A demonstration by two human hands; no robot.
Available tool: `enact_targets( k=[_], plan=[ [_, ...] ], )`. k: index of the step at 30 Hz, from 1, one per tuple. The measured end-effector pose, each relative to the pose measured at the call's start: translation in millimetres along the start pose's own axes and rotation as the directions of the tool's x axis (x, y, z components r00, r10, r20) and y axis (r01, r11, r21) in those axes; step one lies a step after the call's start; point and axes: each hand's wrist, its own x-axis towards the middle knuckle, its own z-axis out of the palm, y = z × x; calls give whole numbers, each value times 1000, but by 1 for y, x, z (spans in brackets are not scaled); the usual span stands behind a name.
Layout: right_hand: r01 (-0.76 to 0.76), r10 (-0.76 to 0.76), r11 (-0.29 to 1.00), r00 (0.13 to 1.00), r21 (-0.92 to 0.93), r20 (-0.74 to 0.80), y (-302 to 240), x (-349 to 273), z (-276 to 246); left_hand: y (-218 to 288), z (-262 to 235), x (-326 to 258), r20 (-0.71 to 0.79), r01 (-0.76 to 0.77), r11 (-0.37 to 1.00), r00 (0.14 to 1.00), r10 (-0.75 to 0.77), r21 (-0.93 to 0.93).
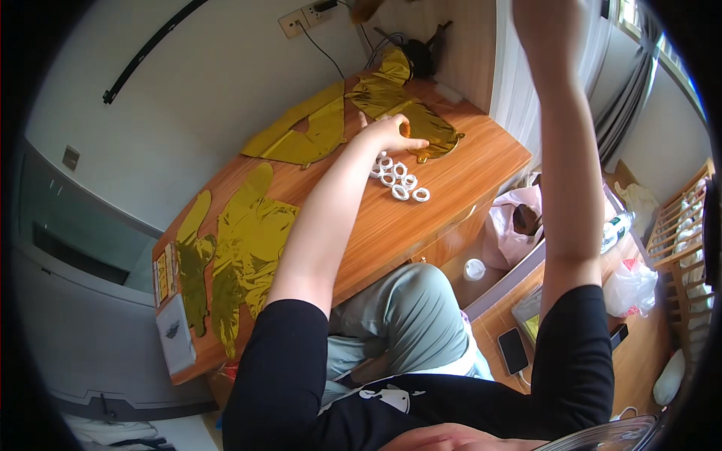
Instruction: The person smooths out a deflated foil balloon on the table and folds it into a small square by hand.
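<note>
My left hand (389,135) reaches over the desk with thumb and fingers apart, at the near side of a flat gold foil balloon (432,134). No held thing shows between its fingers. Just below it lies a cluster of several small white rings (400,171), like little rolls of ribbon. To the left are more uninflated gold foil balloons, one with a hole in its middle (320,135) and another crumpled one (252,233). My right hand (550,9) is raised at the top edge; its fingers are cut off by the picture.
The wooden desk (481,158) meets a wall with a socket (293,24). A white packet (175,334) rests at its left end. Beside my knee are a pink bag (511,225) and a white cup (474,269). A phone (514,352) and a plastic bag (630,288) lie at the right.
</note>
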Motion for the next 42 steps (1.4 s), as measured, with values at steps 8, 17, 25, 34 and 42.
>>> enact_targets(
  k=[8,17,25,34,42],
  plan=[
    [635,-616,752,582,176,531,-63,-219,-173,32,-18,-161,-377,-43,-456,635,674,-889],
    [298,-592,778,644,554,485,-103,-415,-173,0,42,-376,190,272,-118,868,459,-955],
    [-230,-727,636,141,737,672,-143,-463,-143,0,115,-464,197,197,31,930,311,-980],
    [-595,-649,641,-84,484,756,-172,-503,-130,-44,141,-519,-11,-108,565,985,173,-818],
    [-823,-487,534,-113,193,866,-175,-443,-86,-51,143,-568,-512,-634,529,771,378,-564]
  ],
)
